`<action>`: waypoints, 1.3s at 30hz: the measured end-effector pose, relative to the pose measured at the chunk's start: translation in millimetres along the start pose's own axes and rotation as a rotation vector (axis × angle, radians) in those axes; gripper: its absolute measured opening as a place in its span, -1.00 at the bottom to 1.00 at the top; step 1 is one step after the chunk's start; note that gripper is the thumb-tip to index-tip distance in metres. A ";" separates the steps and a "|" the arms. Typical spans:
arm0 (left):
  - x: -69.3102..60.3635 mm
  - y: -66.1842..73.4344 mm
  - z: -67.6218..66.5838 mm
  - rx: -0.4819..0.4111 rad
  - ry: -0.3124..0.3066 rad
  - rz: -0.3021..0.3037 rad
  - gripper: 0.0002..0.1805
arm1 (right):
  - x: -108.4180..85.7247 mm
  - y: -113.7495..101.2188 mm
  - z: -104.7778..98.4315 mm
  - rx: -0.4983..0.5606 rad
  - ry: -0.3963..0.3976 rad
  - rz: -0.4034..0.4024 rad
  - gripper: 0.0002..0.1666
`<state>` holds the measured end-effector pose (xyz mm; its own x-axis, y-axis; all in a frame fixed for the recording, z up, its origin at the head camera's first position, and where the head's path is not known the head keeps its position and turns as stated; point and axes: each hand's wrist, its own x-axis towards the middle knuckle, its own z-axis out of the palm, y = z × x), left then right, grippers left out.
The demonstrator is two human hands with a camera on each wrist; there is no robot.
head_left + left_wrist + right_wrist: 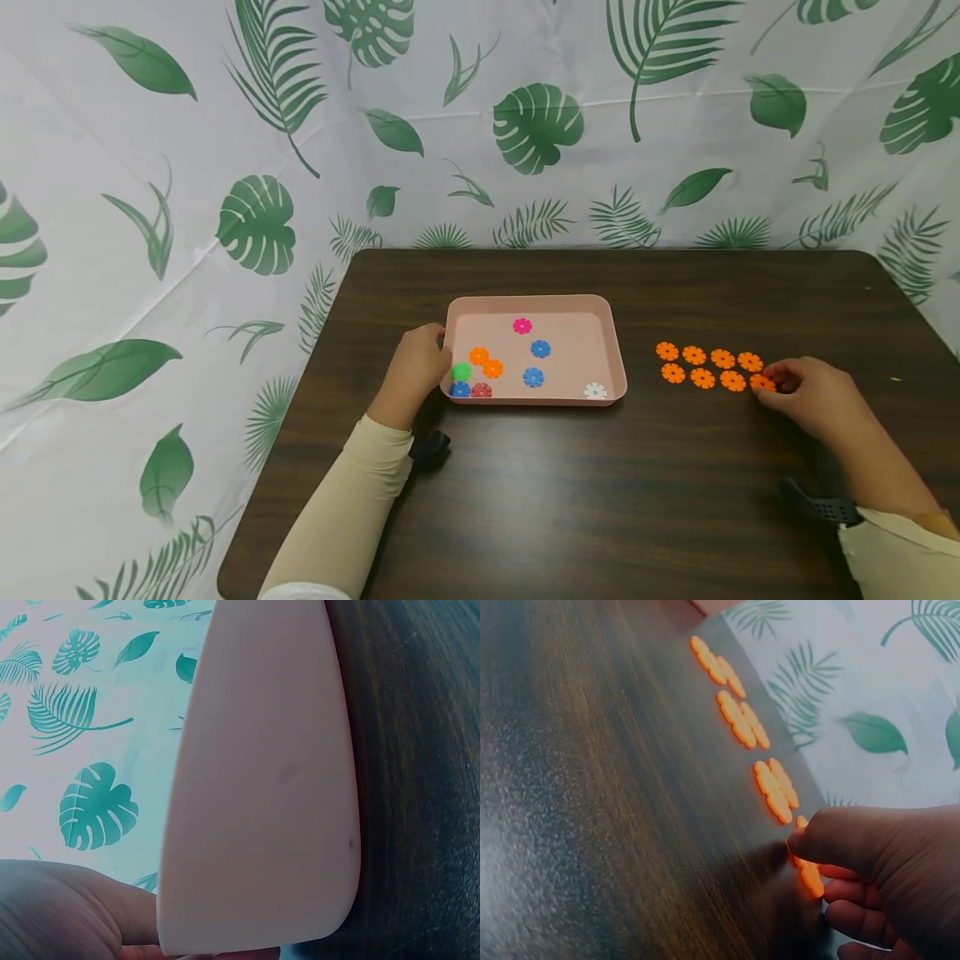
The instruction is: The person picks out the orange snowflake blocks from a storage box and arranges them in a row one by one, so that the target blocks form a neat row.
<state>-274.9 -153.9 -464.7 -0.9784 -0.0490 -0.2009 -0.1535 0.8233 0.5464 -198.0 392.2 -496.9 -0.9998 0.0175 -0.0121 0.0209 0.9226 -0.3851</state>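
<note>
My left hand (414,367) grips the left end of a shallow pink tray (573,333). In the left wrist view the tray's outer wall (259,787) fills the middle, with the thumb at its rim and fingertips partly hidden beneath. On the table to the tray's right, several orange flower-shaped discs (722,358) lie flat in two rows. My right hand (813,396) pinches the orange disc (761,383) at the right end of the near row. In the right wrist view, thumb and fingers partly cover that disc (810,877).
Inside the tray lie two orange discs (492,368), a green disc (461,372), a pink disc (522,326), a red disc (482,390), a white disc (596,390) and several blue discs (533,377). A leaf-patterned cloth (450,167) hangs behind the dark wooden table (585,483).
</note>
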 end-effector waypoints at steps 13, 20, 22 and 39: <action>-0.1 0.2 -0.1 -0.011 -0.006 -0.010 -0.54 | -1.3 -1.0 1.7 -0.002 0.025 -0.008 -0.49; -0.2 0.5 -0.3 -0.021 -0.008 -0.014 -0.55 | 0.3 -8.8 -7.4 0.005 0.036 -0.010 -0.44; -0.3 0.3 -0.4 -0.022 -0.008 -0.013 -0.54 | 2.0 -14.1 -11.4 0.012 0.042 -0.016 -0.44; 2.0 -0.8 0.7 -0.027 -0.006 -0.006 -0.55 | 27.9 -91.4 -41.7 0.021 0.048 -0.189 -0.39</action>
<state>-276.7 -154.2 -466.1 -0.9767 -0.0502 -0.2087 -0.1627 0.8075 0.5670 -228.0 324.4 -423.6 -0.9849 -0.1370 0.1060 -0.1681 0.9031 -0.3952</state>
